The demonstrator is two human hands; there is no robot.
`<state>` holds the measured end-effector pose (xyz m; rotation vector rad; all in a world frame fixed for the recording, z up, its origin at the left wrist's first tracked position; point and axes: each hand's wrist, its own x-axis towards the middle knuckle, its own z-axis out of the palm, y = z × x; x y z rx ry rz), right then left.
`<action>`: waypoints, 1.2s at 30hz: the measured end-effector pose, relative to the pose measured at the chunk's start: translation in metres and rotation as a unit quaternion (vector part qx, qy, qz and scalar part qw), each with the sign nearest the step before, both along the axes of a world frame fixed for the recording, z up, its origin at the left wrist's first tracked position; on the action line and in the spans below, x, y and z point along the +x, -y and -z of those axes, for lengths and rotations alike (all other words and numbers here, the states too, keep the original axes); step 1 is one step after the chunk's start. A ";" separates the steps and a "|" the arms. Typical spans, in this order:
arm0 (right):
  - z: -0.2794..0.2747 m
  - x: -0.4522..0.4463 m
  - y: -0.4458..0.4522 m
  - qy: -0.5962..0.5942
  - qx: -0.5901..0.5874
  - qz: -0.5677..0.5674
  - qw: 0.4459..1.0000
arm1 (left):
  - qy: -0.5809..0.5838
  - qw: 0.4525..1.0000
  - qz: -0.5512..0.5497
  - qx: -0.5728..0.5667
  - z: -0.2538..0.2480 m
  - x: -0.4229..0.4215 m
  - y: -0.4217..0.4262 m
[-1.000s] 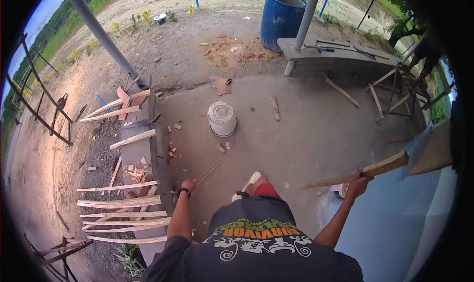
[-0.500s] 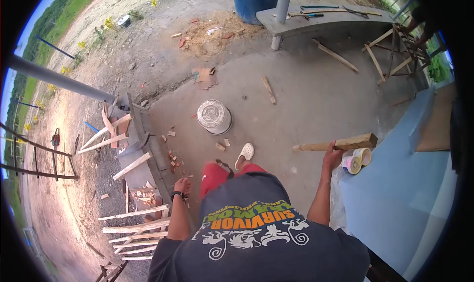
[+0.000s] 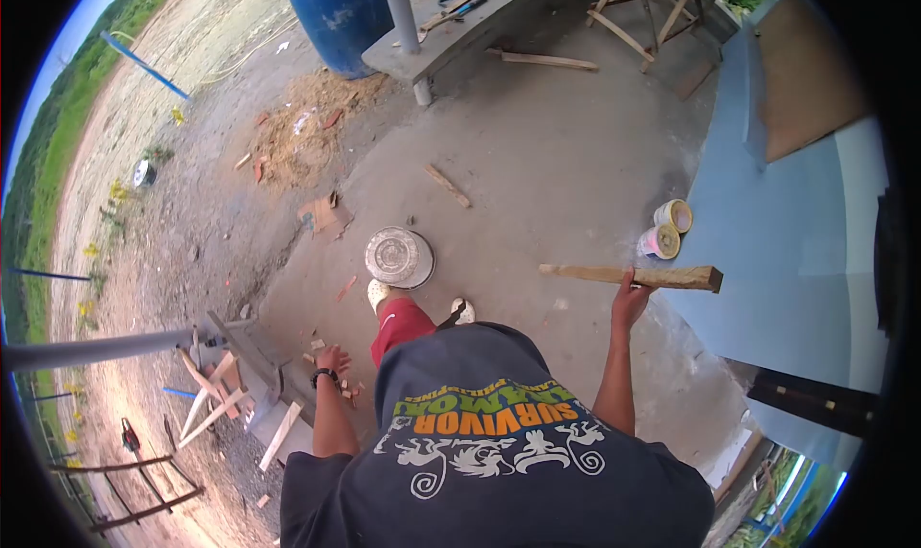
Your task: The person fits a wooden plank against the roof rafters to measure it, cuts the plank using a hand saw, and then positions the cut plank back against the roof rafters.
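Observation:
My right hand [image 3: 630,302] is closed around a long wooden beam [image 3: 672,278], held roughly level out to the right, its thicker end pointing right. My left hand [image 3: 333,360] hangs low at the left with a dark band on the wrist; its fingers are apart and nothing is in them. Small wood offcuts [image 3: 350,391] lie on the floor just below and beside it. An upturned pale bucket [image 3: 399,257] stands in front of my feet, close to my left shoe [image 3: 379,295].
Two small paint tubs [image 3: 660,241] stand by the blue wall [image 3: 787,251] at right. A blue barrel [image 3: 341,21] and a concrete bench [image 3: 460,35] are ahead. Cut sticks [image 3: 280,436] rest on the low ledge at left. A loose stick [image 3: 448,186] lies on the floor.
My body and view have turned rightward, and I have stepped nearer the bucket. The beam stays in my right hand. The barrel and bench have shifted left in view; the left-hand fingers have spread.

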<state>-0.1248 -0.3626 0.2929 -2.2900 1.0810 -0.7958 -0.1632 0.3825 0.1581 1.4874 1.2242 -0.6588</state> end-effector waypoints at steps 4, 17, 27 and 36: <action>-0.002 0.004 -0.021 0.006 0.044 0.006 0.999 | 0.109 0.994 0.023 0.006 -0.017 0.100 0.004; -0.003 0.099 -0.094 -0.036 0.031 0.019 0.999 | -0.071 0.973 0.216 -0.031 0.028 0.174 -0.004; -0.028 0.180 -0.134 -0.042 0.022 0.100 0.994 | -0.020 0.942 0.317 -0.111 0.065 0.455 0.020; -0.024 0.215 -0.085 -0.036 -0.003 0.237 0.971 | 0.141 0.884 0.444 -0.033 0.034 0.701 0.122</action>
